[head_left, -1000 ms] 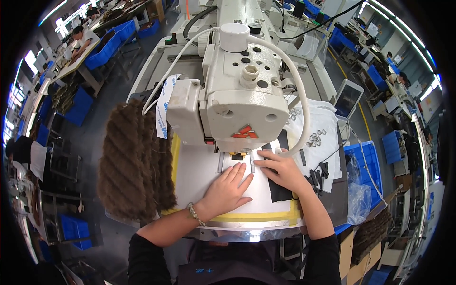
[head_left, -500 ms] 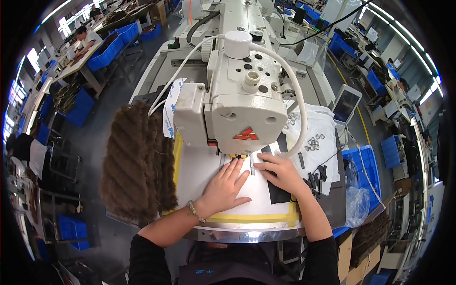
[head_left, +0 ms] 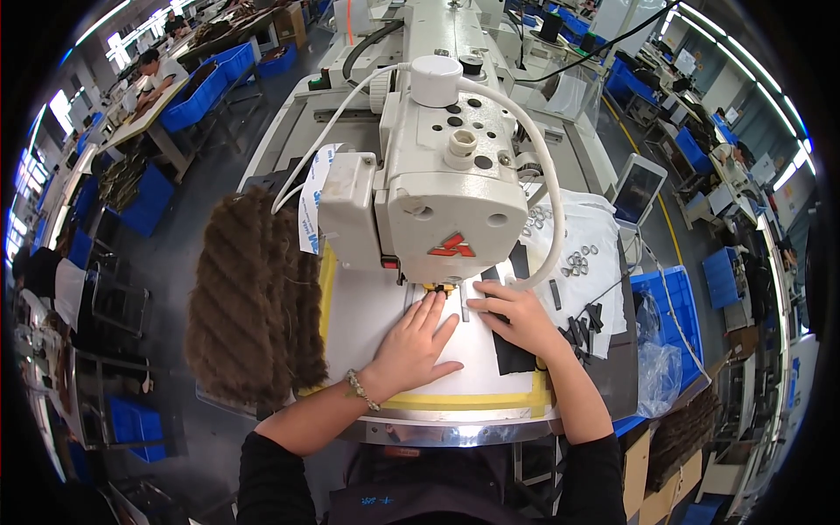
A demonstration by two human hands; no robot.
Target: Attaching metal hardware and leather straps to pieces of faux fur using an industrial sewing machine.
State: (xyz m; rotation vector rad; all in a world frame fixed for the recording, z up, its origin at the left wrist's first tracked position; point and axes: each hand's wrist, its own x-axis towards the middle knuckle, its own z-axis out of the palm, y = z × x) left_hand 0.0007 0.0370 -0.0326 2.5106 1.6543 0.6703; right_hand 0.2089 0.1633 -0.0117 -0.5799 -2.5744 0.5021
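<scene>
Palm down on the white work plate (head_left: 363,306), my left hand (head_left: 413,346) has its fingers stretched out. Its fingertips reach the yellow-and-black presser area (head_left: 440,288) under the head of a large cream sewing machine (head_left: 455,197); what lies under them is hidden. My right hand (head_left: 521,322) rests to the right with fingers apart and slightly bent. Its fingertips are beside a narrow grey strip (head_left: 465,306) on the plate. Partly beneath that hand lies a black piece of material (head_left: 514,357). Neither hand visibly grips anything.
Brown fur pieces (head_left: 249,302) are piled left of the plate. At the right, metal rings (head_left: 579,262) and short black strips (head_left: 582,328) lie on a white cloth (head_left: 604,232). A blue bin (head_left: 674,306) with clear plastic and a tablet (head_left: 638,192) stand beyond.
</scene>
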